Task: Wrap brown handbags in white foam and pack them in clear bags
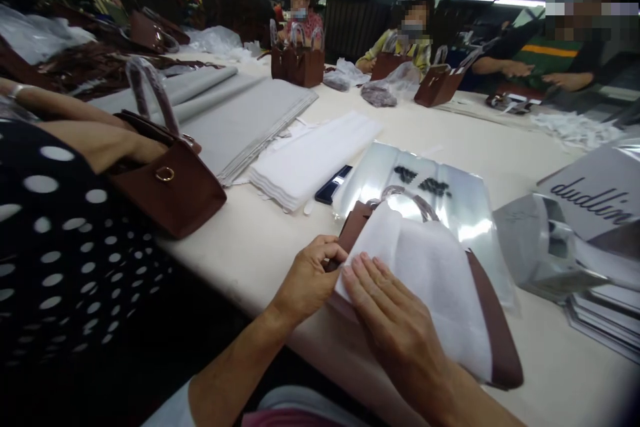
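Observation:
A brown handbag [503,340] lies in front of me at the table's near edge, its handles [424,205] wrapped in clear plastic. Over its front is a white sheet of thin packing material [435,280]. My left hand [307,280] is closed, thumb and fingers gripping the bag's left edge beside the sheet; the fingertips are partly hidden. My right hand [395,320] lies flat on the sheet, fingers stretched out and pressed against it.
Clear plastic bags [470,190] lie behind the handbag. White sheets [310,167] and grey sheets [240,120] are stacked left. A co-worker's arm [95,137] reaches into another brown handbag [175,193]. Printed bags [595,193] sit right. Several people work across the table.

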Demonstrator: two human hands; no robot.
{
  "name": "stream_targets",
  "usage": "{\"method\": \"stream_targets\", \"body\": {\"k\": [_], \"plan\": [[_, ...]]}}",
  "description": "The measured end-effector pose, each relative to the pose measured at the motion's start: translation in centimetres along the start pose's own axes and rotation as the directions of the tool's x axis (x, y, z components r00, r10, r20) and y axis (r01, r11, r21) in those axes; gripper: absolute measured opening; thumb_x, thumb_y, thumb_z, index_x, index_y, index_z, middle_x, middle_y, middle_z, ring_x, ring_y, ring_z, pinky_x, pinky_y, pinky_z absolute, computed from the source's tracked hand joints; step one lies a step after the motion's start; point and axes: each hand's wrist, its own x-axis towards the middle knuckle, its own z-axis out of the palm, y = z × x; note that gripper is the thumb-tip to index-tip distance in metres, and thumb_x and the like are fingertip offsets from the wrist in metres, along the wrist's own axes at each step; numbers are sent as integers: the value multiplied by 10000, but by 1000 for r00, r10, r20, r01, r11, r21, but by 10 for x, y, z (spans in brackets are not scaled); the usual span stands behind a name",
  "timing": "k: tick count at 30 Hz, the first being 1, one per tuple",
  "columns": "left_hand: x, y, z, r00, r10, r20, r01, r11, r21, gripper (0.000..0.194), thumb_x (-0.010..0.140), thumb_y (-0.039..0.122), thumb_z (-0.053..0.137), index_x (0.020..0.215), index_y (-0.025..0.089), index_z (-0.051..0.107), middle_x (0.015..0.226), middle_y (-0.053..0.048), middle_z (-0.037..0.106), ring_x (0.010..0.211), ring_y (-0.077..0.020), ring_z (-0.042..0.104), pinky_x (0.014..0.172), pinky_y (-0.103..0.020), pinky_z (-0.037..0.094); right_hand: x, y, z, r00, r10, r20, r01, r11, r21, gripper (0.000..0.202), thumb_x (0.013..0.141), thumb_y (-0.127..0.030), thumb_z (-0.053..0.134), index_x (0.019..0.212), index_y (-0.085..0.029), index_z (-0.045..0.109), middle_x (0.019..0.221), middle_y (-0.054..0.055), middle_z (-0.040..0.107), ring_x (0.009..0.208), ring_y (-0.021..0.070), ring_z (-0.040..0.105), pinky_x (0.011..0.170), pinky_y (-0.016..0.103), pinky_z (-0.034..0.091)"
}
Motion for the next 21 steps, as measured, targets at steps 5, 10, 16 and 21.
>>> {"method": "stream_targets", "body": {"k": [5, 10, 16, 21], "plan": [[12, -1, -14, 971, -68, 230, 77, 997, -31, 57, 726, 198, 605, 727, 147, 630, 762, 21, 485, 622, -62, 436, 570, -174, 356, -7, 0, -2, 996, -54, 77, 55, 998, -12, 390, 850, -6, 343, 1209, 15, 493, 1264, 205, 471, 1216, 327, 389, 941, 498, 453], [19, 4, -26, 926, -99, 363, 120, 992, -35, 100, 762, 233, 596, 774, 151, 651, 789, 13, 444, 664, -68, 461, 584, -168, 380, -4, -2, -3, 996, -58, 74, 59, 998, -10, 389, 846, 2, 303, 1165, 32, 524, 1212, 223, 510, 1185, 342, 418, 906, 494, 479], [18, 3, -28, 931, -90, 354, 121, 991, -66, 148, 788, 271, 579, 835, 157, 662, 783, 6, 475, 672, -79, 469, 581, -176, 393, -2, -2, -7, 998, -48, 49, 48, 999, 13, 384, 859, -12, 286, 1136, 10, 550, 1187, 190, 542, 1191, 306, 423, 943, 454, 460], [14, 0, -17, 951, -157, 268, 183, 980, -74, 188, 769, 314, 609, 820, 133, 618, 726, 4, 541, 605, -81, 481, 531, -185, 404, -2, -5, -6, 994, -72, 82, 76, 996, -43, 371, 860, -34, 306, 1132, 25, 552, 1165, 216, 548, 1173, 327, 435, 954, 454, 447]]}}
